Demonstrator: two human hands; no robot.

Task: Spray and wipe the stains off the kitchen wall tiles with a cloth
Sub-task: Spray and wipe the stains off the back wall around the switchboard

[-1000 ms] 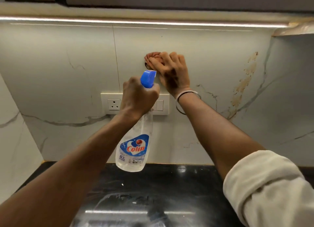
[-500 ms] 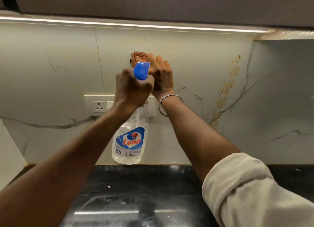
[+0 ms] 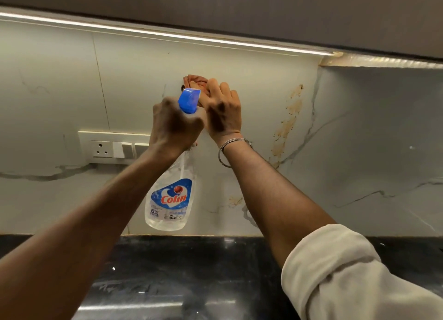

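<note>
Two bare arms are reaching up to the wall tiles (image 3: 239, 63) above the dark surface (image 3: 191, 259). Leftmost, a socket panel (image 3: 115, 147) is sitting on the tiles, its right end hiding behind the left grip (image 3: 176, 128), which is clamping round the neck of the spray bottle (image 3: 167, 199). The bottle is hanging nearly upright, base down, blue nozzle pointing at the wall; its clear liquid level is hard to make out. The right grip (image 3: 224, 113) is curling over a bunched reddish cloth (image 3: 195, 81), pressing it against the tiles and covering most of it. Brown stains (image 3: 287, 118) are streaking the tiles further right.
</note>
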